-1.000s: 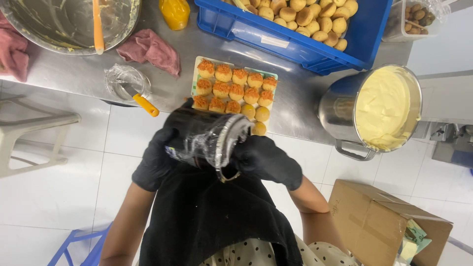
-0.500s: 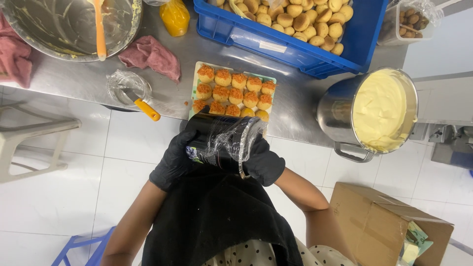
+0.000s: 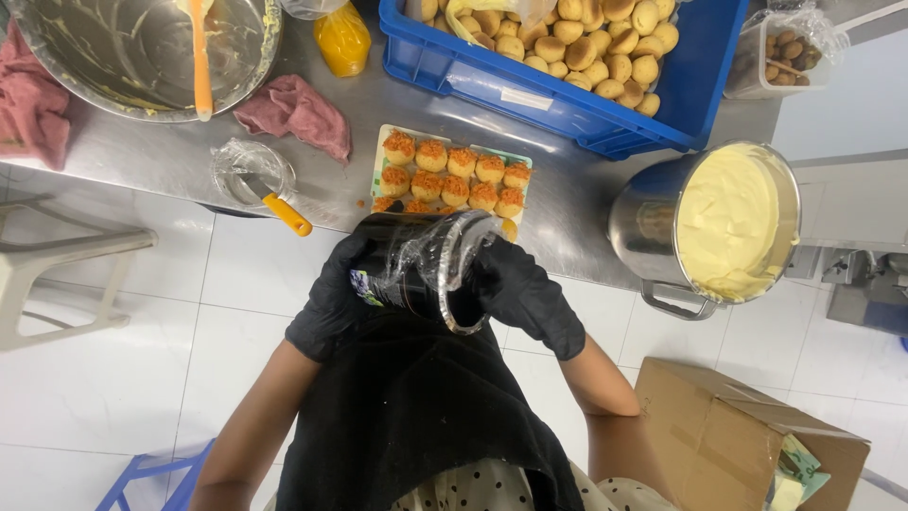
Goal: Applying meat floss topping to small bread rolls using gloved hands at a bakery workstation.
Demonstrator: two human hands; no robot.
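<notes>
Both hands, left (image 3: 333, 305) and right (image 3: 525, 295), wear black gloves and are clamped on either side of a roll of clear cling film (image 3: 421, 265), held close to the body just below the worktop (image 3: 170, 156) edge. Right past it sits a tray of orange-topped pastries (image 3: 452, 175). A steel pot of cream (image 3: 705, 222) stands off to the right.

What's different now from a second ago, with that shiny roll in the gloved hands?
The roll of clear wrap has come closer to the person's body, away from the tray of topped pastries, so more of the tray shows. The left hand and right hand still grip it. The pot of cream and blue crate stayed put.
</notes>
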